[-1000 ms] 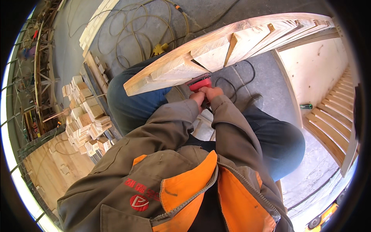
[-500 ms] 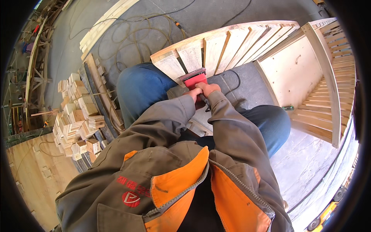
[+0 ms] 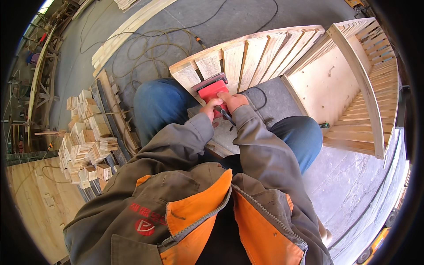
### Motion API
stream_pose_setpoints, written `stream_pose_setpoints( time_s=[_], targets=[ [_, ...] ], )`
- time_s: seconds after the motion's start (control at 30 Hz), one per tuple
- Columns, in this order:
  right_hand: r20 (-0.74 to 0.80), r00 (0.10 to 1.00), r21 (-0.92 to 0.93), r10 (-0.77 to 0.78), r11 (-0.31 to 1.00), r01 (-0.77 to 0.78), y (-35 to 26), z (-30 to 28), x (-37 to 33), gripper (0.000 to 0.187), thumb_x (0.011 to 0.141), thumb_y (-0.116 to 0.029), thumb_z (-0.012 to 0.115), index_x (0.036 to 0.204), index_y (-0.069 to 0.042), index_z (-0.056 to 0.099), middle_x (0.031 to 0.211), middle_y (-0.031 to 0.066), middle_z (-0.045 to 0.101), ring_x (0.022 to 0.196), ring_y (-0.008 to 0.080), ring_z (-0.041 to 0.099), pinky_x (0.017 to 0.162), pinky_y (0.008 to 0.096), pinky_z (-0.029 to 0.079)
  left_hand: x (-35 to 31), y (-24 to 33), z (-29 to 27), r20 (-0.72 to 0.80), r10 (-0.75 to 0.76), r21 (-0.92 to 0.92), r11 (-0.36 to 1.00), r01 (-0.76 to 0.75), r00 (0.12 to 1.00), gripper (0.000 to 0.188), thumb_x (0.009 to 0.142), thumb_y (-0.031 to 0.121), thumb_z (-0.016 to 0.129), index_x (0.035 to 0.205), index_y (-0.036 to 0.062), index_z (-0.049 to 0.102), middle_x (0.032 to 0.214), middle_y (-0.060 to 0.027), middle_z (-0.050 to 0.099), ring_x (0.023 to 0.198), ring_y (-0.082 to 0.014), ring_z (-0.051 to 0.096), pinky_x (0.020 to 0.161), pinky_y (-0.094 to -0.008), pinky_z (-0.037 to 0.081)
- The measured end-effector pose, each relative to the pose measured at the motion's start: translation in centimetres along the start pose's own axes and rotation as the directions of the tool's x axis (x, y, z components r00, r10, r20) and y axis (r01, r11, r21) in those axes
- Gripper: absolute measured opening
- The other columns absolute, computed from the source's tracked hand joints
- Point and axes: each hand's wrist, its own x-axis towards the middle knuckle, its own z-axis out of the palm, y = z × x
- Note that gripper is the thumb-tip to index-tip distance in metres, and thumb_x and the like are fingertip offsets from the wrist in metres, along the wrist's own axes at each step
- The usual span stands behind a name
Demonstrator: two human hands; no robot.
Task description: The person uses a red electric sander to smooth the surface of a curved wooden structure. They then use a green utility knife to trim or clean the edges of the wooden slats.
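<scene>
Both my hands grip a red power sander [image 3: 213, 90] between my knees. My left hand [image 3: 210, 107] is closed round its near left side, fingers partly hidden under it. On the right of the body, my right hand [image 3: 234, 101] is wrapped over the sander with its thumb on top. The sander's dark flat pad faces a slatted wooden panel [image 3: 234, 62] and lies against or very close to its left slats; the exact contact is hidden. A black cord [image 3: 226, 115] runs from the near end of the tool.
At the right stands a slatted wooden frame [image 3: 360, 84], with a small green item [image 3: 324, 125] beside it. Stacked wood blocks [image 3: 86, 141] fill the left side, near long planks [image 3: 117, 110]. Coiled hose [image 3: 152, 48] lies on the floor behind the panel.
The sander is turned slightly, its left end lower, and more of its cord shows. The whole scene has shifted a little leftward in view. Both hands keep their hold.
</scene>
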Motion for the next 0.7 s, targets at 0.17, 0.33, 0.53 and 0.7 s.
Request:
stream_pose_setpoints(
  time_s=[0.17,0.33,0.53,0.7],
  targets=[
    [-0.011,0.999,0.021,-0.041,0.999,0.042,-1.9,-0.1,-3.2,0.068,0.077,-0.056,0.073,0.095,0.010,0.072,0.086,0.0228,0.072,0.075,0.0285,0.070,0.068,0.0382,0.054,-3.1,1.9,0.6,0.135,0.078,-0.288,0.957,-0.036,0.988,0.054,0.085,0.049,0.066,0.128,0.0167,0.060,0.116,-0.0043,0.067,0.103,-0.0226,0.065,0.094,-0.0418,0.050],
    [0.040,0.999,-0.009,0.013,1.000,-0.013,-2.0,-0.6,-3.1,0.076,0.076,-0.064,0.070,0.096,0.009,0.073,0.090,0.0257,0.072,0.085,0.0324,0.072,0.078,0.0386,0.054,-2.0,1.7,1.2,0.126,0.103,-0.350,0.935,-0.053,0.987,0.047,0.095,0.047,0.060,0.129,0.0141,0.059,0.120,-0.0072,0.067,0.107,-0.0242,0.067,0.095,-0.0454,0.054],
    [0.044,0.996,-0.097,0.079,0.992,-0.074,0.4,-0.1,-0.7,0.082,0.077,-0.069,0.068,0.099,0.010,0.073,0.093,0.0265,0.073,0.089,0.0342,0.072,0.082,0.0380,0.053,0.9,0.1,0.8,0.144,0.043,-0.363,0.932,0.012,0.989,0.047,0.096,0.050,0.059,0.129,0.0158,0.058,0.122,-0.0075,0.067,0.108,-0.0245,0.066,0.096,-0.0458,0.054],
    [0.058,0.997,-0.160,0.053,0.986,-0.044,1.8,-0.1,0.8,0.083,0.078,-0.068,0.067,0.102,0.011,0.072,0.093,0.0271,0.072,0.088,0.0341,0.072,0.081,0.0374,0.054,3.4,-1.2,0.2,0.146,-0.002,-0.333,0.941,0.051,0.989,0.049,0.097,0.052,0.058,0.131,0.0162,0.057,0.123,-0.0072,0.067,0.108,-0.0246,0.066,0.096,-0.0455,0.054]
  ],
)
